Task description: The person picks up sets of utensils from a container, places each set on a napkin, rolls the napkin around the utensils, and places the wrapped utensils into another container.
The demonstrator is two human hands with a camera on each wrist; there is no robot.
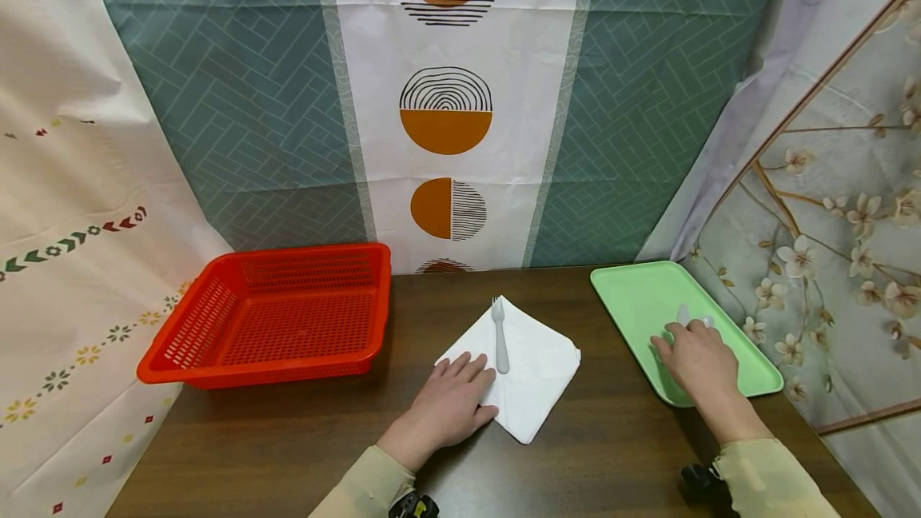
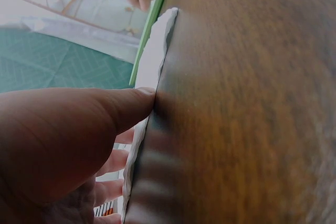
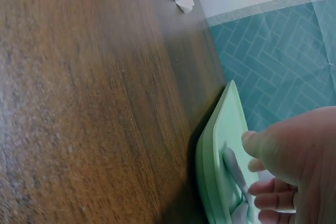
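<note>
My left hand (image 1: 451,406) rests with its fingers spread on the lower left part of a folded white napkin (image 1: 536,366). A grey fork (image 1: 501,338) lies on that napkin, tines toward the back, just right of the fingertips. Over the green tray (image 1: 640,294), my right hand (image 1: 699,358) hovers with loosely bent fingers and thumb apart. Beyond its fingertips show a grey knife blade (image 1: 683,314) and a spoon bowl (image 1: 708,320). In the right wrist view a grey handle (image 3: 235,169) lies in the tray close to the fingers, which do not grip it.
A red perforated basket (image 1: 302,334) stands at the back left of the brown wooden table (image 1: 288,438). Patterned cloths (image 1: 460,126) hang behind the table and along both sides. The tray sits near the right edge.
</note>
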